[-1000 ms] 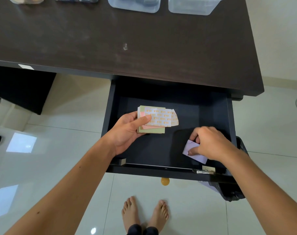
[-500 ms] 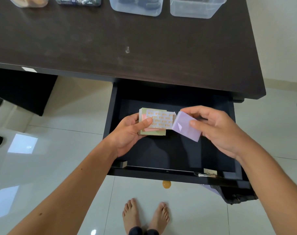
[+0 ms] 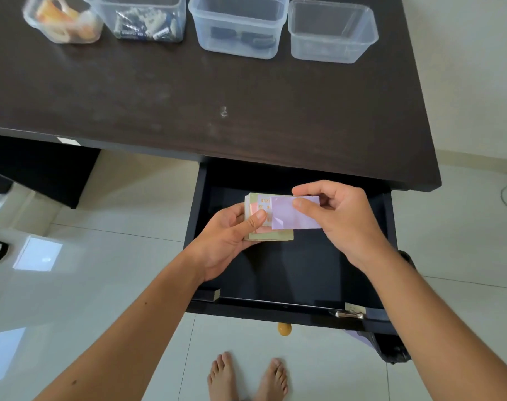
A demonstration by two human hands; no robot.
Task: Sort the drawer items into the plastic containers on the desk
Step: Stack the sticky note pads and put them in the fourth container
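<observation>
Over the open black drawer (image 3: 289, 273) my left hand (image 3: 232, 235) grips a stack of coloured paper notes (image 3: 271, 235), thumb pressed on top. My right hand (image 3: 342, 218) pinches a lilac paper slip (image 3: 289, 217) and lays it on that stack. Several clear plastic containers stand along the far edge of the dark desk (image 3: 217, 91): one with orange and white items (image 3: 64, 21), one with batteries (image 3: 142, 20), one with dark objects (image 3: 237, 27), and one that looks empty (image 3: 331, 31).
The drawer floor below my hands looks bare. A small metal latch (image 3: 349, 314) sits on the drawer's front right rim, and an orange knob (image 3: 284, 329) hangs under its front. My bare feet stand on the white tiled floor (image 3: 101, 256). A black object (image 3: 391, 348) lies under the drawer's right corner.
My right hand lifted the lilac slip from the drawer's front right and carried it left onto the stack in my left hand. The view tilted up, showing more of the containers.
</observation>
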